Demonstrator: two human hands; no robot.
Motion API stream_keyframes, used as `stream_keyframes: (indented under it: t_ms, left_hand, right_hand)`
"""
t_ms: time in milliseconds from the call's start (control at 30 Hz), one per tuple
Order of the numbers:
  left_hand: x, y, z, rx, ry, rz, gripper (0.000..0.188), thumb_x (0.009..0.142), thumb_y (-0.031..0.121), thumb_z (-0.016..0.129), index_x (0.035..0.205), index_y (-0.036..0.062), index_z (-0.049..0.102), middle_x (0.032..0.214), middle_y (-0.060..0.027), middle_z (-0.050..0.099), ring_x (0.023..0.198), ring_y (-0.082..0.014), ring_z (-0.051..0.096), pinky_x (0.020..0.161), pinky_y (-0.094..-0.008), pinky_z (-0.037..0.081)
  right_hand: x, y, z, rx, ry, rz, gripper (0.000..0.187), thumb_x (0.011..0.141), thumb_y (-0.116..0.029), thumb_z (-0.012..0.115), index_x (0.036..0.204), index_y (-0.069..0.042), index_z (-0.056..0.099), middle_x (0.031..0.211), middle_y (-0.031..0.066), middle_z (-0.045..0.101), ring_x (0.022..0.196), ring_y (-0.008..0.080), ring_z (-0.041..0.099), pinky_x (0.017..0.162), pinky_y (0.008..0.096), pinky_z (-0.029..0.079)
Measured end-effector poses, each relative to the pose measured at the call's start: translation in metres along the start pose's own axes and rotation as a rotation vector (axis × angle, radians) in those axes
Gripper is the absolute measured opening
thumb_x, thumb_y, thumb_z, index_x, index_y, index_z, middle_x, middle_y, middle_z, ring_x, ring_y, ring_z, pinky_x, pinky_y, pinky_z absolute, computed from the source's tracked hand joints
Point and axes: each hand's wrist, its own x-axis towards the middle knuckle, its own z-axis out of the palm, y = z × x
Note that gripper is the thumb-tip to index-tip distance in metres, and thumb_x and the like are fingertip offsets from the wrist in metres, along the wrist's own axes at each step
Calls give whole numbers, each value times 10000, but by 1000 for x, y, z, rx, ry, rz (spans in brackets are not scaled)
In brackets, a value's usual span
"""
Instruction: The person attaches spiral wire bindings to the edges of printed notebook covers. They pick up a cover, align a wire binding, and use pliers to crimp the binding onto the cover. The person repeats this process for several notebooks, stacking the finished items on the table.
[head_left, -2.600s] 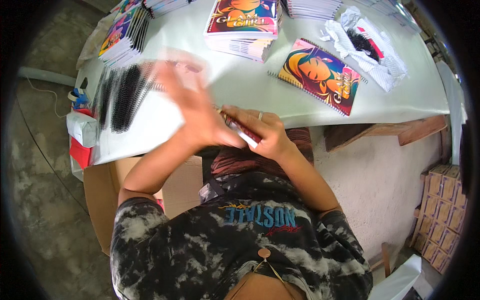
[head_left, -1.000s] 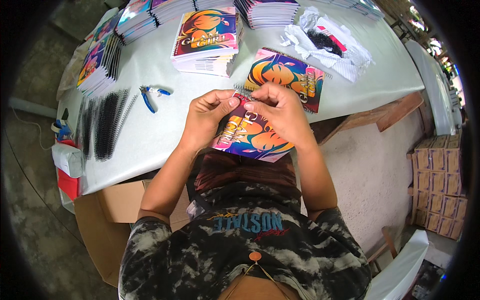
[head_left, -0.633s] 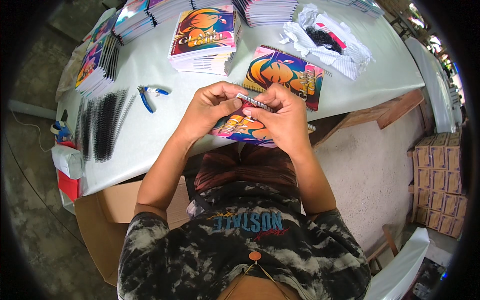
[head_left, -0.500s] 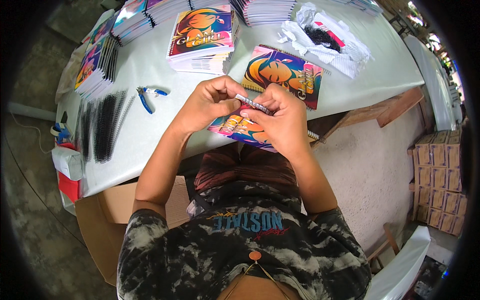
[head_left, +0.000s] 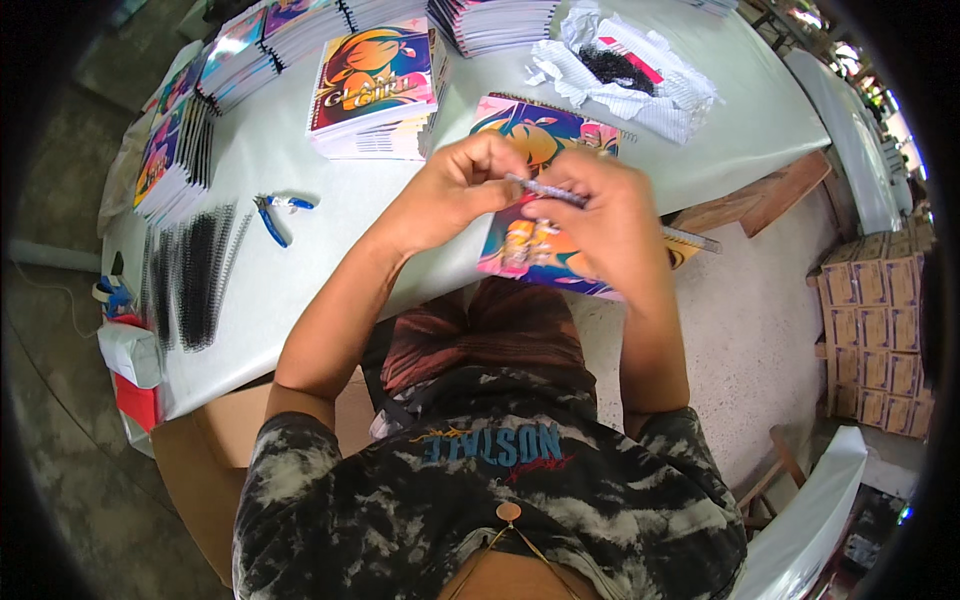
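A colorful notebook (head_left: 540, 250) is held over the table's front edge, its spiral-bound edge away from me. Thumb and fingers of my left hand (head_left: 462, 190) are pinched at the left end of that spiral edge. Wrapped over the same edge further along, my right hand (head_left: 608, 205) grips the notebook and hides part of its cover. A dark coil (head_left: 692, 240) sticks out past the right hand, slightly blurred. Just beyond my hands lies another spiral notebook (head_left: 520, 128), partly covered by them.
Blue-handled pliers (head_left: 275, 215) and a bundle of black spiral coils (head_left: 200, 280) lie on the table (head_left: 340, 250) at left. A notebook stack (head_left: 375, 85) stands behind. Crumpled paper with black scraps (head_left: 620, 75) sits at far right. An open cardboard box (head_left: 190, 480) is below left.
My hands and the notebook have moved to the right. The right hand has shifted along the spiral edge, and more of the notebook shows past it. The view has also turned slightly.
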Motion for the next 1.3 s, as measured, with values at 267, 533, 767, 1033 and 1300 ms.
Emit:
stream_keyframes:
  t_ms: [267,533,767,1033,1300]
  left_hand:
    - [51,-45,-8,542,772,269,330,879,202,575,1135,-1,532,943,-166,604,868,-197,574,802,-286,442]
    - [50,-82,-32,1301,583,-105,638,837,439,570,1269,-10,433,1155,-243,529,1106,-390,461,961,-440,351]
    - [42,-87,-40,1282,386,100,744,682,359,754,1264,14,445,1203,-218,517,1095,-382,465,949,-413,368]
    - [24,-47,-36,1388,472,227,607,663,152,743,1210,59,497,1239,-180,503,1144,-369,464,976,-439,368]
    - [-43,-7,-111,2004,768,245,366,661,42,638,1018,124,620,1030,-47,616,950,-227,559,883,-396,348]
  right_hand:
    - [15,59,-9,-105,782,-91,370,750,-161,688,1076,-7,603,1063,164,617,990,296,565,926,382,373]
    - [-42,146,54,-152,616,119,402,768,-152,695,1102,38,577,1180,209,546,1072,325,539,909,387,417]
    - [-61,136,62,-54,756,120,439,604,-63,813,1000,-19,629,1098,126,566,866,203,582,723,305,486]
    - [-50,140,42,-133,632,147,474,602,-79,815,1027,-21,612,1061,117,593,897,222,574,726,309,472]
    - [-33,68,60,-136,544,-170,529,710,-120,737,1192,-56,528,1250,135,485,1157,313,431,964,431,316]
